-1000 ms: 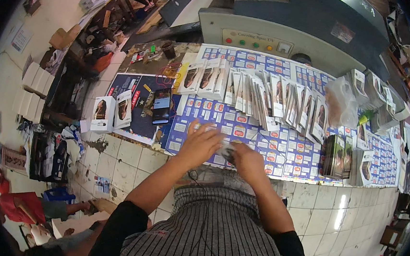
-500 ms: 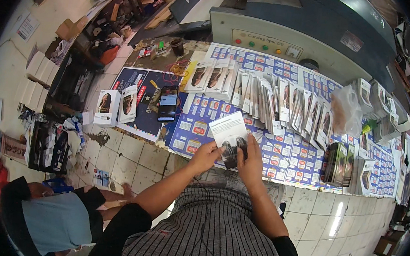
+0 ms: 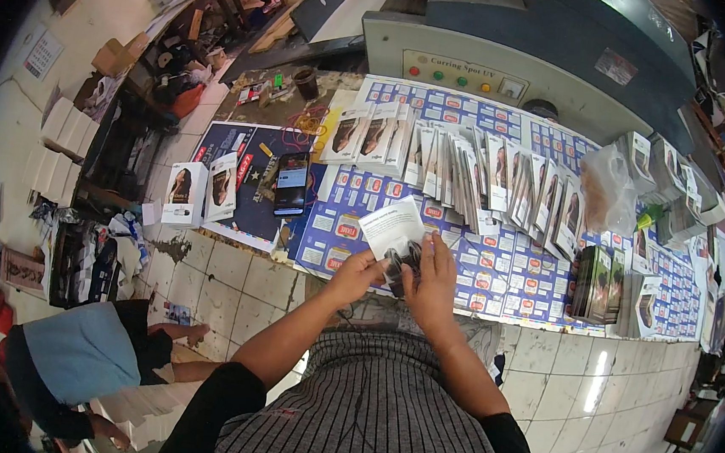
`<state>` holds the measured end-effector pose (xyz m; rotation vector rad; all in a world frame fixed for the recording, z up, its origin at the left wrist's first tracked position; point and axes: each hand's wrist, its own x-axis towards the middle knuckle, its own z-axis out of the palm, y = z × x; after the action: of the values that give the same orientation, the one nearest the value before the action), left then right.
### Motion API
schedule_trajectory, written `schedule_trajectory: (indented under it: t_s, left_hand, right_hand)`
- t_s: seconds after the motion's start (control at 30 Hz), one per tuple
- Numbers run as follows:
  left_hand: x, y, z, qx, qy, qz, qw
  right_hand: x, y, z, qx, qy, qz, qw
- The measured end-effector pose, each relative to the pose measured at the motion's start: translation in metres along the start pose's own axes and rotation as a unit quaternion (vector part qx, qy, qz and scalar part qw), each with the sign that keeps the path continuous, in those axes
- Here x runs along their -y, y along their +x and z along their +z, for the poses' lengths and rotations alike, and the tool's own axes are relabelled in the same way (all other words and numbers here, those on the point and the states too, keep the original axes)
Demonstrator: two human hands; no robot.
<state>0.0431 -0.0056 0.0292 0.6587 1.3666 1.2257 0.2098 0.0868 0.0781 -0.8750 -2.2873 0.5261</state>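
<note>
A flat white printed carton [image 3: 390, 227] with a dark picture on its lower half is in my hands at the table's near edge. My left hand [image 3: 354, 277] pinches its lower left side between thumb and fingers. On its right edge lies my right hand [image 3: 432, 285], thumb over the dark picture and fingers stretched along the side. Just beyond, a long row of similar flat cartons [image 3: 502, 182] leans in overlapping order. A few more cartons [image 3: 376, 136] lie flat at the row's left end.
Left of me, a phone [image 3: 292, 184] lies near two white boxes [image 3: 185, 191]. Carton stacks [image 3: 598, 283] and a clear plastic bag [image 3: 608, 190] occupy the right. Behind the table stands a grey machine [image 3: 478, 57]. Another person [image 3: 84, 349] bends at lower left beside stacked white sheets [image 3: 144, 409].
The carton has shifted slightly left and tilts more, and my right fingers now reach farther up its edge. The other person's arm has come into view over the white sheets.
</note>
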Motion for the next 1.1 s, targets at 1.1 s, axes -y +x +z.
schedule_trajectory:
  t_s: [1.1]
  left_hand:
    - [0.02,0.048,0.001,0.014,0.696,0.229,0.681]
  right_hand:
    - [-0.084,0.007,0.016,0.025,0.448,0.287,0.846]
